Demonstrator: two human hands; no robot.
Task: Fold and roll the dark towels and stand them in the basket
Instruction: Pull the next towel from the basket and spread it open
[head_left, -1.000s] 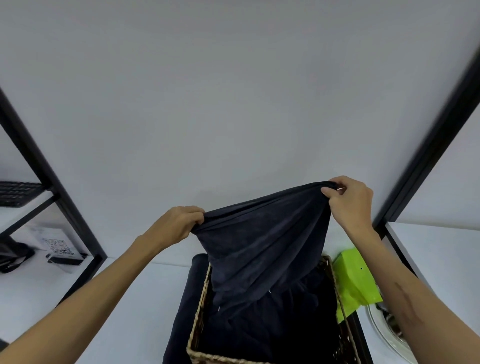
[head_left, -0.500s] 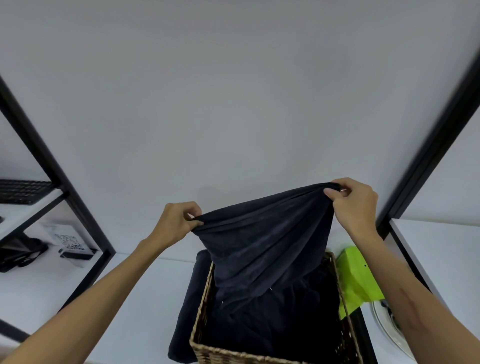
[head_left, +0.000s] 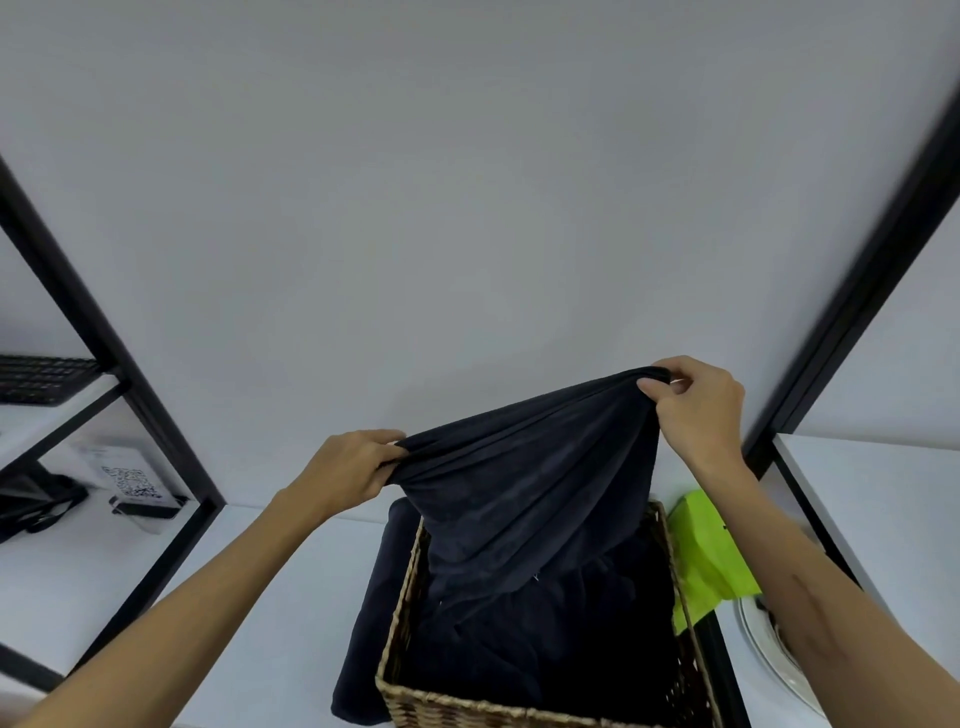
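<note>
A dark towel (head_left: 524, 483) hangs stretched between both hands above the woven basket (head_left: 400, 613). My left hand (head_left: 348, 467) grips its left top corner. My right hand (head_left: 701, 405) pinches the right top corner, held higher. The towel's lower end drops into the basket, where more dark cloth (head_left: 561, 644) lies bunched. Another dark towel (head_left: 374, 608) lies on the white table against the basket's left side.
A lime-green bag (head_left: 706, 556) sits to the right of the basket. A white plate (head_left: 769, 649) lies at the right edge. Black shelf frames (head_left: 130, 395) stand on both sides. A keyboard (head_left: 36, 379) rests on the left shelf, a QR-code card (head_left: 130, 478) below it.
The view has shifted slightly and both hands hold the towel a little higher. The grip on both corners is unchanged.
</note>
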